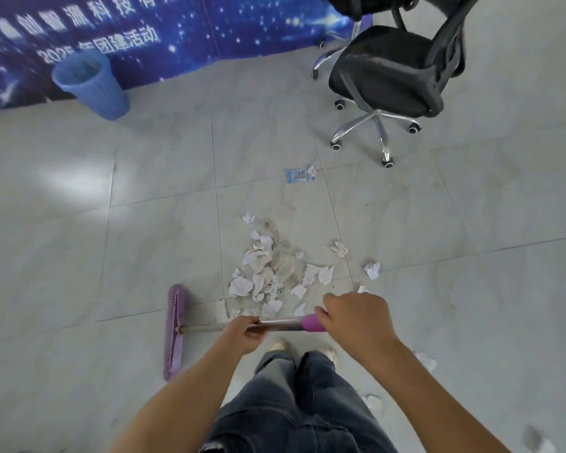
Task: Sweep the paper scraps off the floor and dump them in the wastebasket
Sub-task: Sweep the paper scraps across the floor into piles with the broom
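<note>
A pile of crumpled white paper scraps lies on the grey tiled floor ahead of my feet. I hold a purple broom across my body, its metal handle roughly level. The broom head sits on the floor to the left of the pile, apart from it. My left hand grips the metal shaft. My right hand grips the purple end of the handle. A blue wastebasket stands far left against the banner.
A black office chair on a chrome wheeled base stands at the far right. A blue wrapper lies beyond the pile. Loose scraps lie to the right and beside my right leg. A dark blue banner lines the back.
</note>
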`<state>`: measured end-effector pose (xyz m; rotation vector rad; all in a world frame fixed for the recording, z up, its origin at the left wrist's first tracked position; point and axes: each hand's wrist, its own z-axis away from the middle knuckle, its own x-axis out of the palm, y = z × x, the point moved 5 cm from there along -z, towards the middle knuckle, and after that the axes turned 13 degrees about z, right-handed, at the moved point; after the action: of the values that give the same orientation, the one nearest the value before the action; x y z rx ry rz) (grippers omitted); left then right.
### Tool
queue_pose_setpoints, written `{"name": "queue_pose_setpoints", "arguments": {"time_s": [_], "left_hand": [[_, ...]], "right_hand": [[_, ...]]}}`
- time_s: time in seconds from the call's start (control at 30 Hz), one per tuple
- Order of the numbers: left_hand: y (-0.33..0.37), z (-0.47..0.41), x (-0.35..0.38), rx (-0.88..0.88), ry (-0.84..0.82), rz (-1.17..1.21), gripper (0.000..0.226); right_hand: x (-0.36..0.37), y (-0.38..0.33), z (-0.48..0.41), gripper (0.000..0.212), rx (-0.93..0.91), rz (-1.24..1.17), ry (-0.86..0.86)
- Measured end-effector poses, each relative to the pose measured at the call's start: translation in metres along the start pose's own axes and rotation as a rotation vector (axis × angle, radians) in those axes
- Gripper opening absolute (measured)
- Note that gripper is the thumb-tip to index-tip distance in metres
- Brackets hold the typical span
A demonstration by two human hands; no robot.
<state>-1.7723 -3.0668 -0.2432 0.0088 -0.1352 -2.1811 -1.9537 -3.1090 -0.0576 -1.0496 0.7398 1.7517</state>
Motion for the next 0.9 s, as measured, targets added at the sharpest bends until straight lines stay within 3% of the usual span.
{"name": "queue_pose_setpoints", "arguments": {"time_s": [0.1, 0.2, 0.23, 0.43, 0.6, 0.9], "left_hand": [[-0.028, 0.008, 0.038, -0.044, -0.094, 0.008, 0.012], [-0.060, 0.033, 0.090, -0.090, -0.222, 0.043, 0.014], [-0.071, 0.044, 0.106, -0.099, -0.265, 0.056, 0.018], [-0.110, 0.107, 0.175, -0.153, -0.447, 0.099, 0.024], [-0.102, 0.129, 0.194, -0.200, -0.485, 0.010, 0.017], [-0.011, 0.102, 0.215, -0.112, -0.396, -0.194, 0.018]], "right_hand": [[-0.019, 0.048, 0.013, 0.023, 0.176, 0.058, 0.127], [-0.066, 0.089, 0.033, 0.064, 0.286, 0.067, 0.368], [-0.073, 0.103, 0.040, 0.067, 0.323, 0.033, 0.436], [-0.118, 0.160, 0.076, 0.052, 0.509, 0.124, 0.502], [-0.142, 0.174, 0.102, 0.051, 0.552, 0.035, 0.708], [-0.101, 0.138, 0.068, 0.040, 0.729, -0.175, 0.523]]}}
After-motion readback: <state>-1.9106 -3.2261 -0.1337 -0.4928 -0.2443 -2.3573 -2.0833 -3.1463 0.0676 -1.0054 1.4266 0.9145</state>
